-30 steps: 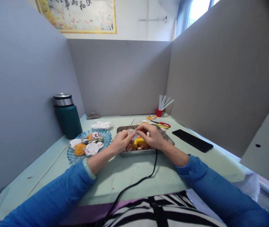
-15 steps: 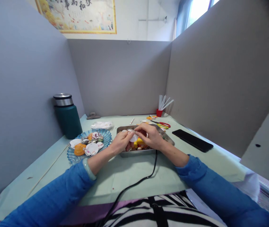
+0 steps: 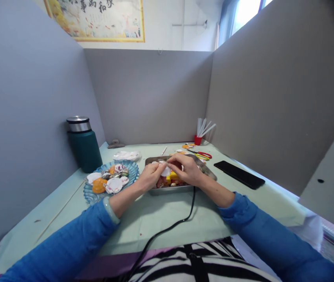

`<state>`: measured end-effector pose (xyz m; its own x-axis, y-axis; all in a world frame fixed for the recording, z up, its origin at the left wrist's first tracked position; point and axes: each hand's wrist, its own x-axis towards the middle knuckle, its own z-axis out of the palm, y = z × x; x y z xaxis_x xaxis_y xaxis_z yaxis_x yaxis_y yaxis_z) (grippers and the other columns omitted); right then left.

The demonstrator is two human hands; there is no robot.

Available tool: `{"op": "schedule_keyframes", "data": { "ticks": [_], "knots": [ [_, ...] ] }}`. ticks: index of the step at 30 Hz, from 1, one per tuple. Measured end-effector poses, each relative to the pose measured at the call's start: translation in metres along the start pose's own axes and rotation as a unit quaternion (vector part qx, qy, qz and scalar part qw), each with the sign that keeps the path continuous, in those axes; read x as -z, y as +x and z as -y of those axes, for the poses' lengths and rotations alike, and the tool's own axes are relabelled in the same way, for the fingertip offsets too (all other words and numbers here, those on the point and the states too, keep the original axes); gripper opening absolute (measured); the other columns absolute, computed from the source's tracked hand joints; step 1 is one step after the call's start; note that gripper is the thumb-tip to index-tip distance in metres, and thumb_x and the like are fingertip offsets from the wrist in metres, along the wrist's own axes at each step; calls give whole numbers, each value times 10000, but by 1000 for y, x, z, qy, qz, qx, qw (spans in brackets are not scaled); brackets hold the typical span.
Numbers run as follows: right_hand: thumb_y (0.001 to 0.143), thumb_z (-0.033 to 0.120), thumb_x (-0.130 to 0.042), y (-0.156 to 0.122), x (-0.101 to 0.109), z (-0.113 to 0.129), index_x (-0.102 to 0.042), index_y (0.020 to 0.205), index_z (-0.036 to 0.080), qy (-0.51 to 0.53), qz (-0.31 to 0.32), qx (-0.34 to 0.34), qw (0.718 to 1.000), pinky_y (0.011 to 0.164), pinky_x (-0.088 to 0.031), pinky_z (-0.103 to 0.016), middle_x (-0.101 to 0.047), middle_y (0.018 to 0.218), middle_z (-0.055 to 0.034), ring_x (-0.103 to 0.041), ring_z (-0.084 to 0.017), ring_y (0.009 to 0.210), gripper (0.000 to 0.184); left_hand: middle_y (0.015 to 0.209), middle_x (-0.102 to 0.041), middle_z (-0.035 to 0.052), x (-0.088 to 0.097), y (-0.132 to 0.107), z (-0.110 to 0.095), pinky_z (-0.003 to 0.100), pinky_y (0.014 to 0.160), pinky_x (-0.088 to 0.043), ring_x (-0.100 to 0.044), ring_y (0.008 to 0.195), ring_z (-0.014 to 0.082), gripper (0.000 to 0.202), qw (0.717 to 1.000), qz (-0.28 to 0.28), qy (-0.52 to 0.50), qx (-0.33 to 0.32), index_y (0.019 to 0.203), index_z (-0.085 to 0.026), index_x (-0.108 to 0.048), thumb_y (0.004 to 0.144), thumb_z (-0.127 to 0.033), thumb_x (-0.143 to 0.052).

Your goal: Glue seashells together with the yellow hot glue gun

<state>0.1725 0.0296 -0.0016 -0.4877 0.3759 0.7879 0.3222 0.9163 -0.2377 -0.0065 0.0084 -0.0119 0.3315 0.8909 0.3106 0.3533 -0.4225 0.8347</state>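
Observation:
My left hand (image 3: 149, 176) pinches a small white round piece (image 3: 166, 171), which looks like cloth or paper, between thumb and fingers. The fingertips of my right hand (image 3: 186, 169) meet at the top edge of the same piece, closed against it. Both hands are over a metal tray (image 3: 171, 190). Inside the tray, below the hands, lies a yellow tool (image 3: 172, 178), partly covered. A black cord (image 3: 181, 222) runs from the tray's front toward my lap. The tray's other contents are small and mostly hidden by my hands.
Left of the tray, a blue scalloped plate (image 3: 89, 196) holds several white and orange pieces. A green bottle (image 3: 85, 150) stands behind it. Scissors (image 3: 203, 155), a black phone (image 3: 239, 174) and a red cup (image 3: 197, 140) of white sticks are to the right. Grey partitions (image 3: 152, 94) enclose the table.
Almost nothing differs. Both hands stay over the tray with the white piece, which has shifted very slightly between the fingers.

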Motion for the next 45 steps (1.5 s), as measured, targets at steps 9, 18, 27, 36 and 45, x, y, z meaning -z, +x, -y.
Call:
{"op": "schedule_keyframes", "data": {
  "ticks": [9,18,27,36,45],
  "knots": [
    [892,284,-487,-1,0,0,-574,928,166,8,7,-7,1000,559,-394,-247,-556,741,-27,-458,-109,587,151,460,-534,0,2,1,2,194,396,-326,-461,357,83,532,1000,2,-5,3,646,-138,-533,851,-586,-335],
    [893,294,-480,-1,0,0,-580,916,171,15,9,-10,1000,566,-399,-253,-580,756,-38,-480,-122,608,160,516,-570,6,2,1,-2,195,379,-323,-458,351,80,476,999,-9,-37,7,689,-142,-503,848,-569,-363],
    [893,264,-468,0,1,1,-574,923,158,19,4,-28,999,582,-399,-245,-591,767,-40,-484,-117,608,153,514,-571,-10,2,2,4,190,396,-331,-466,357,76,448,1000,7,-7,-12,724,-145,-516,844,-559,-391],
    [886,253,-462,0,2,0,-560,799,160,-15,9,-49,999,591,-365,-240,-557,687,-15,-472,-115,607,161,484,-550,-25,1,0,0,187,369,-300,-446,327,71,419,1000,-13,-25,-5,719,-155,-492,856,-535,-378],
    [906,275,-421,1,2,-2,-564,770,157,-5,46,-53,997,619,-355,-242,-551,678,-16,-474,-120,627,230,546,-578,-25,1,0,-2,186,359,-301,-462,336,73,388,999,-2,-36,-9,777,-162,-490,849,-533,-401]
  ]
}}
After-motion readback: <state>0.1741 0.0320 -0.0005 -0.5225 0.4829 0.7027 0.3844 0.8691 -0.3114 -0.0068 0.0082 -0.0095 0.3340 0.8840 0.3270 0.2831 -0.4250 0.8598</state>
